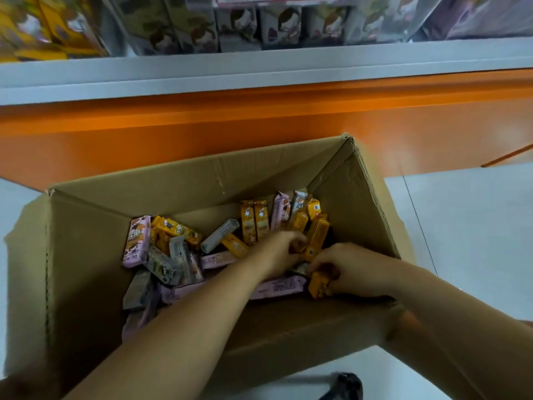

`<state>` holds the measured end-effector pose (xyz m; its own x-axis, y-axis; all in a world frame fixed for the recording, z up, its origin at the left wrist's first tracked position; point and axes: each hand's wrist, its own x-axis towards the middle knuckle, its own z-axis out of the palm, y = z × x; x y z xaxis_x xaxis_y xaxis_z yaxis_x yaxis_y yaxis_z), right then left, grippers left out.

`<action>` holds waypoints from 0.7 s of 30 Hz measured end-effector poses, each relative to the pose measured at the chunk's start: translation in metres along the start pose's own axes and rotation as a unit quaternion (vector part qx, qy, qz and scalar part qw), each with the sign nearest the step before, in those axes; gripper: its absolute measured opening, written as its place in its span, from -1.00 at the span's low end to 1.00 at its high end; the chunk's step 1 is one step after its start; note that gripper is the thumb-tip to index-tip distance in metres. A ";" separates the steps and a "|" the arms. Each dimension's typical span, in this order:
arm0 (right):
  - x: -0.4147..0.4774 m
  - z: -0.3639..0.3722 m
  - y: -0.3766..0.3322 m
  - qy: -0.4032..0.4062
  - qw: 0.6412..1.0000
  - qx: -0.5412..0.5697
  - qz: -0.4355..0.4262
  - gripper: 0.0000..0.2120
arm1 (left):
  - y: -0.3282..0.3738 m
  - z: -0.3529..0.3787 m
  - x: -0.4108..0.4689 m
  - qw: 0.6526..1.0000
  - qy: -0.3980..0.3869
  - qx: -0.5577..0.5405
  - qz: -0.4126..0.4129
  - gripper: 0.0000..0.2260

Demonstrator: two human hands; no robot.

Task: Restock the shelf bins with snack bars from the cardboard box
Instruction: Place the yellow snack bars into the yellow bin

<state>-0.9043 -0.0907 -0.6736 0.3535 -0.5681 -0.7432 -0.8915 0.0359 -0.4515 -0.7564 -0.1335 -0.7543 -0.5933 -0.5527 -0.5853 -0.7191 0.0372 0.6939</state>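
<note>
An open cardboard box (178,180) sits on the pale floor (476,220) in front of the shelf (259,73). Loose snack bars (184,255) cover the bottom of the box in a jumbled single heap. They come in yellow, pink and grey wrappers. A pink bar (137,241) leans against the left wall, and a grey bar (220,235) lies tilted near the middle. Several upright yellow bars (253,223) stand against the far wall, with more pink and yellow ones packed into the far right corner.

Above the shelf edge, clear shelf bins (161,27) hold rows of standing packs: yellow at the left, grey-brown in the middle, purple at the right. An orange panel (202,131) runs below the shelf.

Both hands are inside the box, near its right side and close together. The left hand (284,249) reaches in from the near left with its fingers curled down over a corner yellow bar (298,246). It seems to grip the bar, though blur hides the fingertips. The right hand (349,269) comes in over the near right rim and closes its fingers round a near yellow bar (318,284), which sits just above a long pink bar lying flat.
</note>
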 end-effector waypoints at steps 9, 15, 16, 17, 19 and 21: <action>-0.007 -0.021 -0.002 0.165 0.969 0.181 -0.006 -0.75 | -0.004 -0.006 -0.007 0.998 0.044 -0.050 -0.010 -0.84; -0.030 -0.041 -0.015 0.212 0.944 0.253 -0.005 -0.76 | -0.002 -0.004 -0.015 1.000 0.009 -0.011 -0.002 -0.75; -0.036 -0.045 -0.016 0.223 0.940 0.258 -0.009 -0.78 | 0.000 -0.003 -0.014 1.000 0.021 -0.001 -0.005 -0.76; -0.042 -0.049 -0.016 0.233 0.936 0.264 -0.011 -0.79 | 0.001 -0.002 -0.013 0.999 0.034 -0.001 -0.007 -0.76; -0.054 -0.056 -0.013 0.251 0.927 0.277 -0.008 -0.77 | 0.004 0.000 -0.012 0.998 0.055 -0.022 -0.010 -0.79; -0.061 -0.059 -0.008 0.261 0.920 0.292 -0.002 -0.76 | 0.005 0.000 -0.010 0.997 0.068 -0.029 -0.011 -0.83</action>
<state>-0.9358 -0.1046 -0.5955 0.0362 -0.8815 -0.4709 -0.5315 0.3820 -0.7560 -0.7537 -0.1277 -0.7452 -0.5211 -0.6600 -0.5411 -0.7070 -0.0213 0.7069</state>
